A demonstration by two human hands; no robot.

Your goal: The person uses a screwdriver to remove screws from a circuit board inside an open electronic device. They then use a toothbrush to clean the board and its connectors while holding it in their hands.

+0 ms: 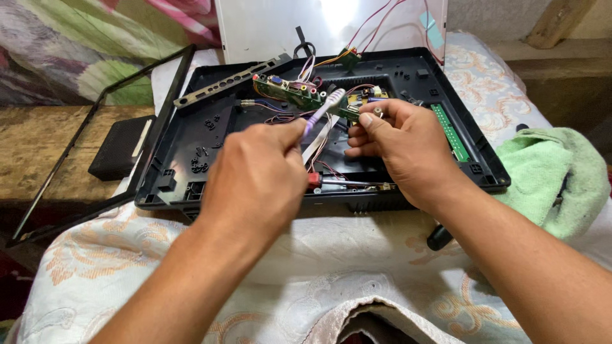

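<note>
The black plastic back cover of a flat screen lies open, inside up, on a patterned cloth, and everything else sits around it. Over its near half the left hand is closed around the handle of a toothbrush, whose purple and white shaft slants up and away so that the bristle head sits at the green circuit board in the middle of the cover. The right hand is beside it, also over the cover, fingers curled and thumb pressed down, pinching the right end of that circuit board where a small metal connector shows. Red, white and purple wires trail from the board across the cover floor. A screwdriver with a red collar lies along the cover's near wall, just below both hands. A narrow green strip board runs along the cover's right side. Off the right edge rests a crumpled green towel; off the left edge leans a thin black bezel frame. Behind the cover stands a white panel.
</note>
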